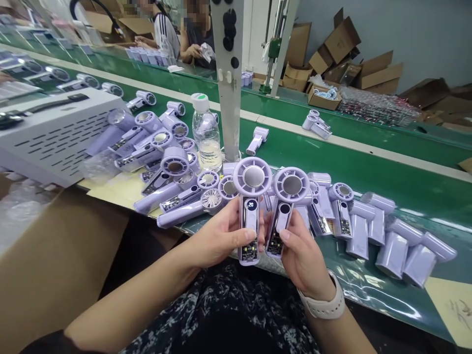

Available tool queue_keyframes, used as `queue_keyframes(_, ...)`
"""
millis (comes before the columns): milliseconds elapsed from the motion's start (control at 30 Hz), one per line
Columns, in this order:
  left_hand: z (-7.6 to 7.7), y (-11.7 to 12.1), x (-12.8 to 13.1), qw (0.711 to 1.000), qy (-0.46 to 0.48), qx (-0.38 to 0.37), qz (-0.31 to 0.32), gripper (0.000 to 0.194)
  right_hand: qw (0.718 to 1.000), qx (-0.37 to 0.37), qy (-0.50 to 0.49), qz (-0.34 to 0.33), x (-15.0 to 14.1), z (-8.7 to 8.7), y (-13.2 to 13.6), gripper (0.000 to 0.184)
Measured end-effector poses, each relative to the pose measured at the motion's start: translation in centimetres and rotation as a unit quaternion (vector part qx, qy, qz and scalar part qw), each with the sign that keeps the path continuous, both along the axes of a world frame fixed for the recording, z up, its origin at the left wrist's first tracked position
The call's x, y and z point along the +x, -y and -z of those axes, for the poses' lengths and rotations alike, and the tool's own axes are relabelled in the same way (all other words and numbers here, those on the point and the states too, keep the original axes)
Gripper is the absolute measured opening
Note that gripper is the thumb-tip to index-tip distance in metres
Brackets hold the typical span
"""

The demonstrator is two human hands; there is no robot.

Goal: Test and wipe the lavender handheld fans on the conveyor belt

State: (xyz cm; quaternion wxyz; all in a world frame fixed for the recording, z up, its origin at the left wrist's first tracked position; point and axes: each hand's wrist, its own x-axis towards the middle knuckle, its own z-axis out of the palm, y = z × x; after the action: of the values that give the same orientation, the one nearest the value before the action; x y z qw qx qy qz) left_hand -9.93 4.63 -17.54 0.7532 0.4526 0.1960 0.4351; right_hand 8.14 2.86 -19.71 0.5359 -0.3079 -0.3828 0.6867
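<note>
Two lavender handheld fans are held upright side by side, fronts towards me. My left hand (228, 231) is wrapped round the left handheld fan (252, 178), thumb on the lower handle; its small round display is lit and reads 20. In my right hand (300, 250) is the other handheld fan (291, 185), with its display dark and my thumb on the handle. Both handles show bare circuit parts low down. Close by on the right, several more lavender fans (357, 231) stand or lean in a row. Another heap of fans (173, 162) lies to the left.
A half-filled water bottle (207, 137) stands beside a pale metal post (230, 88). Left is a vented metal box (62, 132). Loose fans lie on the green conveyor (354, 162). Across it are two people (199, 39) and cardboard boxes (339, 44). An open carton (66, 246) stands at lower left.
</note>
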Motion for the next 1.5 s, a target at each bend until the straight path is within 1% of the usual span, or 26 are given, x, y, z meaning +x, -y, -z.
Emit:
queue_keyframes(100,-0.3,0.0,-0.1,1.0,0.005,-0.002,0.001,0.04,1.0,0.016,0.01,-0.012,0.0,0.0,-0.2,0.035)
queue_keyframes(267,-0.4,0.0,0.0,1.0,0.02,-0.015,-0.01,0.045,0.999,0.029,0.022,-0.02,0.4,0.1,-0.3,0.032)
queue_keyframes(367,-0.1,-0.3,0.4,0.998,0.0,-0.047,-0.039,0.041,1.0,0.021,0.016,-0.016,0.5,0.0,-0.2,0.027)
queue_keyframes(433,0.0,-0.4,0.7,0.996,-0.015,-0.063,-0.065,0.039,1.0,0.009,0.013,0.004,0.4,0.0,-0.1,0.021)
queue_keyframes(467,0.0,-0.3,0.7,0.996,-0.017,-0.062,-0.069,0.039,1.0,0.006,0.012,0.014,0.4,0.0,-0.1,0.019)
queue_keyframes(600,-0.1,-0.1,0.7,0.999,-0.017,-0.01,-0.036,0.038,1.0,0.015,0.015,0.006,0.7,0.0,0.1,0.02)
queue_keyframes(700,0.1,-0.3,0.5,0.997,-0.05,0.027,-0.054,0.032,0.999,0.028,0.033,0.025,0.9,-0.1,0.1,0.018)
queue_keyframes(767,0.4,-0.6,0.5,0.995,-0.07,0.04,-0.06,0.03,0.998,0.017,0.038,0.037,1.0,-0.3,0.0,0.017)
queue_keyframes(867,0.5,-0.9,0.6,0.995,-0.073,0.034,-0.05,0.029,0.999,-0.018,0.021,0.033,0.9,-0.4,-0.1,0.02)
queue_keyframes(1000,0.3,-0.7,1.0,0.997,-0.066,0.002,-0.042,0.031,0.999,-0.046,-0.005,0.025,0.8,-0.6,0.0,0.026)
queue_keyframes(1133,0.3,-0.4,1.2,0.994,-0.09,-0.012,-0.063,0.032,0.998,-0.045,0.011,0.033,0.9,-0.6,0.3,0.022)
queue_keyframes(1233,0.2,-0.3,1.2,0.994,-0.088,-0.004,-0.058,0.032,0.999,-0.042,0.008,0.024,1.1,-0.5,0.5,0.021)
queue_keyframes(1300,0.1,-0.4,1.1,0.994,-0.094,0.002,-0.06,0.032,0.999,-0.039,0.016,0.035,1.3,-0.5,0.5,0.019)
queue_keyframes(1367,-0.1,-0.4,1.0,0.99,-0.115,0.001,-0.077,0.033,0.998,-0.035,0.02,0.056,1.5,-0.6,0.4,0.018)
queue_keyframes(1400,-0.2,-0.4,1.0,0.988,-0.128,-0.003,-0.089,0.036,0.998,-0.034,0.013,0.057,1.6,-0.6,0.3,0.02)
queue_keyframes(1433,-0.3,-0.4,1.1,0.985,-0.141,-0.008,-0.102,0.041,0.999,-0.031,0.001,0.042,1.7,-0.6,0.3,0.026)
queue_keyframes(1500,-0.5,-0.3,1.2,0.979,-0.157,-0.017,-0.13,0.056,0.999,-0.027,-0.031,-0.004,1.8,-0.7,0.2,0.043)
